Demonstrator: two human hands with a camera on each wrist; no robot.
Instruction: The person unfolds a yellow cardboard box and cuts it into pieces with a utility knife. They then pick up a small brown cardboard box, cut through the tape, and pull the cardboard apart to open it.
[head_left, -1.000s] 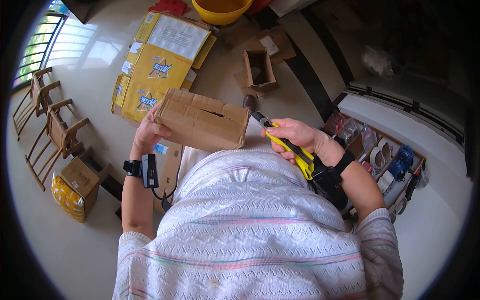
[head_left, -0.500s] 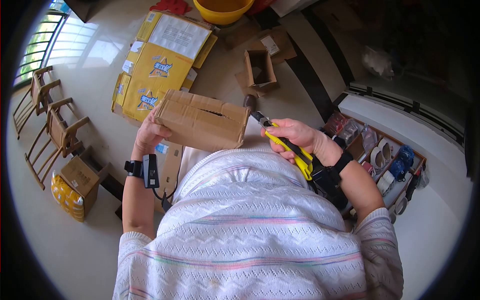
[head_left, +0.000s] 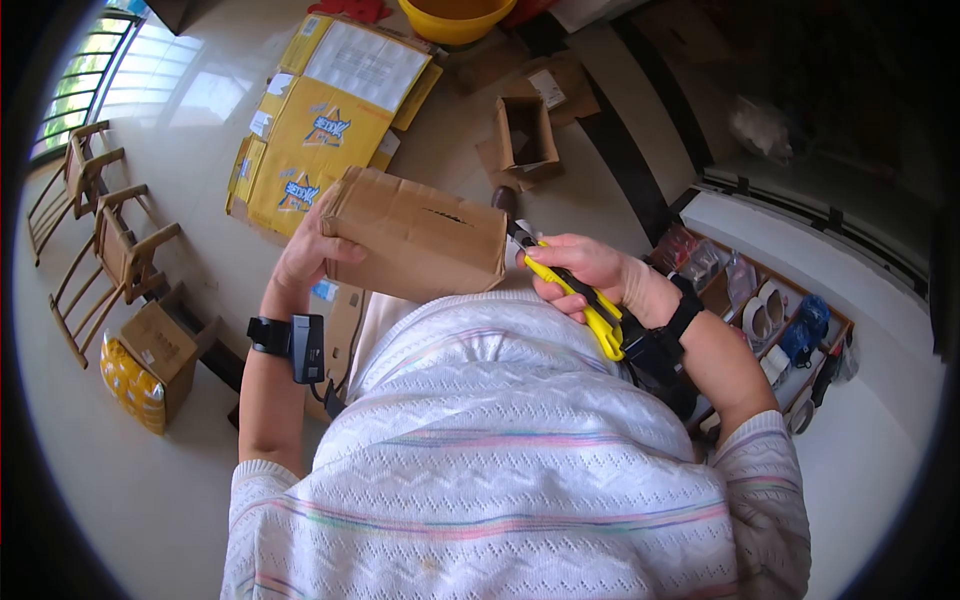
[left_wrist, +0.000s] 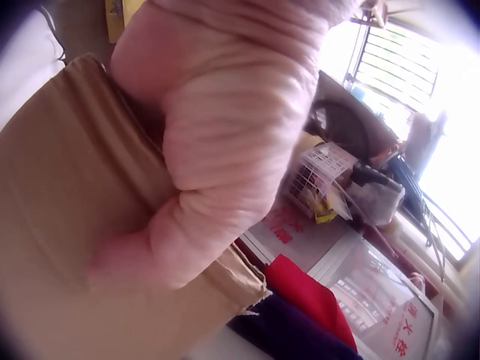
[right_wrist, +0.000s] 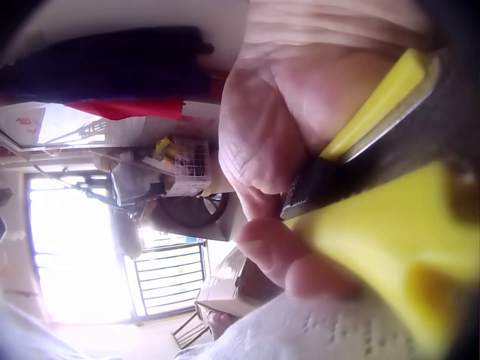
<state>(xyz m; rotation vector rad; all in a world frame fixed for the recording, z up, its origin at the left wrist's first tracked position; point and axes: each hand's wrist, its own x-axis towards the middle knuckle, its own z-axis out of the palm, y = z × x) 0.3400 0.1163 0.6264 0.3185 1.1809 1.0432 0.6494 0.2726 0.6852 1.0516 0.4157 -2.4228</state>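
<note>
My left hand point(head_left: 312, 250) grips the left end of a brown cardboard box point(head_left: 415, 235) held in front of my waist, with the thumb on the face toward me. A short dark slit runs across the box's upper part. In the left wrist view the thumb lies flat on the cardboard point(left_wrist: 60, 217). My right hand point(head_left: 585, 268) holds a yellow and black utility knife point(head_left: 603, 335), fingers wrapped round its handle. The knife's front end points up-left, right at the box's right edge. Up close in the right wrist view, the yellow handle point(right_wrist: 390, 232) sits against the fingers.
On the floor ahead lie a flattened yellow carton point(head_left: 300, 150) and an open cardboard box point(head_left: 527, 135). A yellow basin point(head_left: 455, 22) stands beyond them. Wooden chairs point(head_left: 120, 250) are at left, with a carton point(head_left: 158, 345) near them. A tray of small goods point(head_left: 765, 310) is at right.
The box has turned in my left hand, so the slit looks shorter and its face broader. It has shifted slightly right, while the knife has come slightly left, closer to its edge.
</note>
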